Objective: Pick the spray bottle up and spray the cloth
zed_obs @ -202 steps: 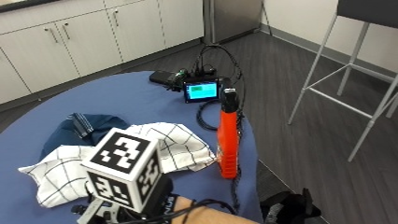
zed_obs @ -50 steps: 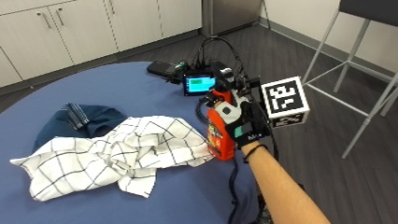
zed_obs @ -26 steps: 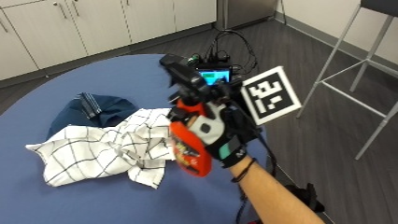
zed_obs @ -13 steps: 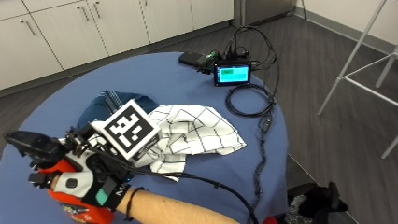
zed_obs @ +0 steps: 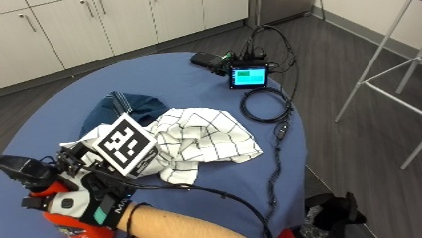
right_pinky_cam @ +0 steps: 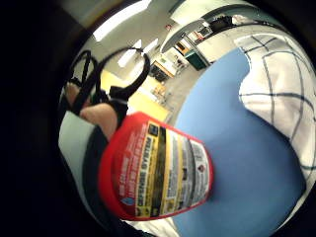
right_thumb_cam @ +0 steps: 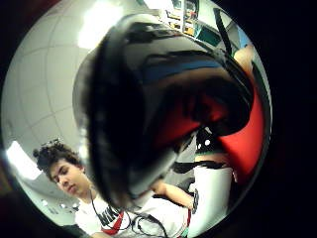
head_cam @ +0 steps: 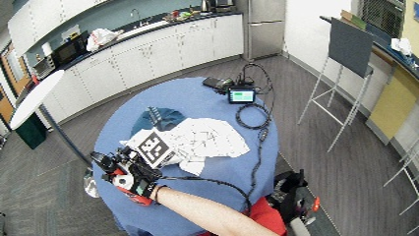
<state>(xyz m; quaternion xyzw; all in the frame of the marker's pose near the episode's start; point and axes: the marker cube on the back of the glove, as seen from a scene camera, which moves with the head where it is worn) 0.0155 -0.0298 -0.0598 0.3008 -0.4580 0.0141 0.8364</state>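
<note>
We see the gloved right hand (zed_obs: pixel 76 206) at the tabletop's (zed_obs: pixel 198 79) 7 o'clock edge, its fingers wrapped around the red spray bottle (zed_obs: pixel 56 191), which it holds lifted off the blue surface. The bottle's black nozzle (zed_obs: pixel 23 171) points toward 9 o'clock. The checked white cloth (zed_obs: pixel 191 136) lies crumpled near the tabletop's middle, just toward 1 o'clock from the hand, partly over a dark blue cloth (zed_obs: pixel 129 106). At 12 o'clock, we see a small screen (zed_obs: pixel 248 77) with coiled cables (zed_obs: pixel 267 106).
</note>
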